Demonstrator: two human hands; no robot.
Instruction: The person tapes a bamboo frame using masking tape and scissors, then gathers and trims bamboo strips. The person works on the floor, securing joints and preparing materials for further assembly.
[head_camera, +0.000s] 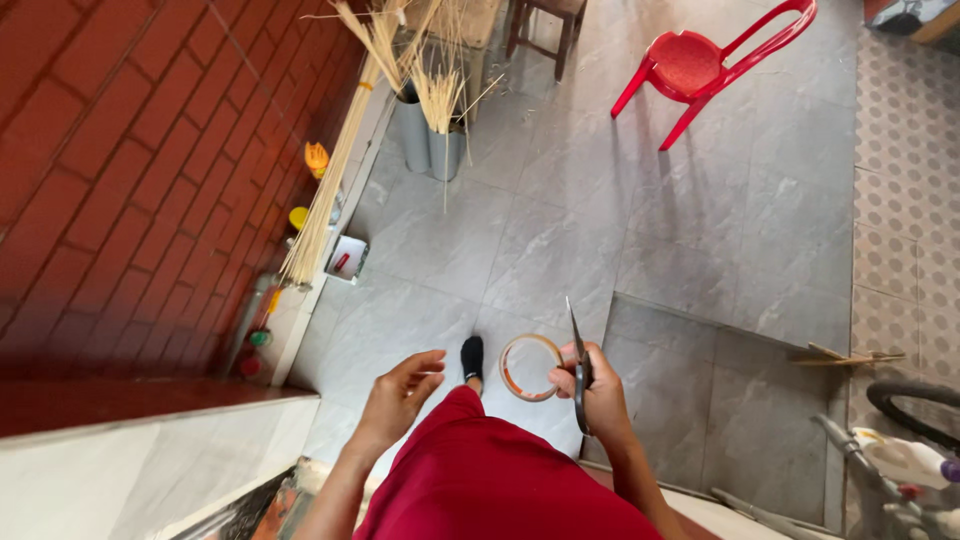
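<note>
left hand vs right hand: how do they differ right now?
The right hand holds two things, a roll of tape and dark scissors whose blades point up; the left hand holds nothing. The left hand's fingers are loosely spread and curled, while the right hand's are closed around its load. Both hover over the red-clad lap, above the grey tiled floor.

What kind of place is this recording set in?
Probably a tiled porch or yard of a home used for craft work. A brick wall has long reed bundles leaning on it, metal bins hold more stalks, and a red plastic chair stands on the grey floor tiles.
</note>
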